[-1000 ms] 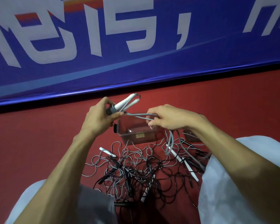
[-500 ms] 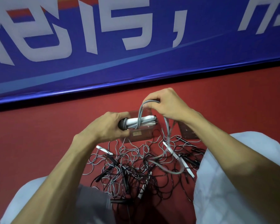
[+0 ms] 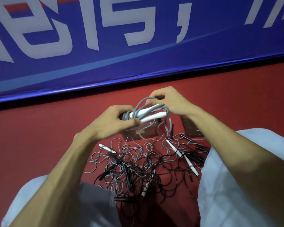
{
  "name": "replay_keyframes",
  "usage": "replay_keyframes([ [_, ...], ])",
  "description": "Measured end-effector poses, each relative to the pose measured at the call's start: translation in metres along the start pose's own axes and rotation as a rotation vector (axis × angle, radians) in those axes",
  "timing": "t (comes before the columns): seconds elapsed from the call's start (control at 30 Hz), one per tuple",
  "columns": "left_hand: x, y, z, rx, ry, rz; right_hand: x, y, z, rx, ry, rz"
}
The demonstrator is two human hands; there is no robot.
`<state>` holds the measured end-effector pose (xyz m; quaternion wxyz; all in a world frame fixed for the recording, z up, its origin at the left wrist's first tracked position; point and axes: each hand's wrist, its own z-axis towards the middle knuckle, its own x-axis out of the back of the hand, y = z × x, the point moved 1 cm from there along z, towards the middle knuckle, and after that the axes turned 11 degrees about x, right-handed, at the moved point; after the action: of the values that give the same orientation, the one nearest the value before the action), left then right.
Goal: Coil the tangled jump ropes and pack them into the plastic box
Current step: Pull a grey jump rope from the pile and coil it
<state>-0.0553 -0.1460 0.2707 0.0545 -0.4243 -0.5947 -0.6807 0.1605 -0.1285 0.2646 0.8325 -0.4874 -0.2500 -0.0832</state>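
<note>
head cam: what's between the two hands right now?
In the head view, two white handles and grey rope loops span from the left hand to the right hand, with the plastic box below.

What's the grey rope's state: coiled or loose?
Partly coiled: rope turns wrap the white handles in the left hand; the right hand pinches a free loop, and a tail hangs over the box.

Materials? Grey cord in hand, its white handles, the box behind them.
Grey cord: probably plastic-coated cable, smooth, slight sheen, keeps springy loops. White handles: likely hard plastic, glossy highlights. Box: clear rigid plastic, red floor shows through.
</note>
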Motion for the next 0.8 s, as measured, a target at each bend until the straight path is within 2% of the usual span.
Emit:
replay_keyframes([
  [0.07, 0.002, 0.001, -0.001, -0.002, -0.027, -0.138, 0.0, 0.0, -0.002, 0.025, -0.077, -0.03],
  [0.13, 0.003, 0.0, 0.001, 0.009, 0.015, -0.239, -0.004, -0.002, -0.005, 0.051, -0.106, 0.029],
  [0.3, 0.0, 0.003, 0.01, 0.07, 0.182, -0.566, -0.018, -0.008, -0.005, -0.073, -0.137, 0.249],
  [0.37, 0.0, 0.005, 0.011, 0.071, 0.215, -0.619, -0.018, -0.01, -0.007, -0.1, -0.181, 0.349],
  [0.5, -0.001, 0.001, 0.013, 0.109, 0.32, -0.57, -0.012, -0.01, -0.008, -0.125, -0.363, 0.372],
  [0.67, -0.002, -0.013, 0.02, 0.196, 0.44, -0.374, -0.011, -0.004, -0.007, -0.208, -0.557, 0.15],
  [0.8, 0.012, -0.028, 0.022, 0.236, 0.624, -0.157, -0.005, -0.004, -0.012, -0.281, -0.644, -0.051],
])
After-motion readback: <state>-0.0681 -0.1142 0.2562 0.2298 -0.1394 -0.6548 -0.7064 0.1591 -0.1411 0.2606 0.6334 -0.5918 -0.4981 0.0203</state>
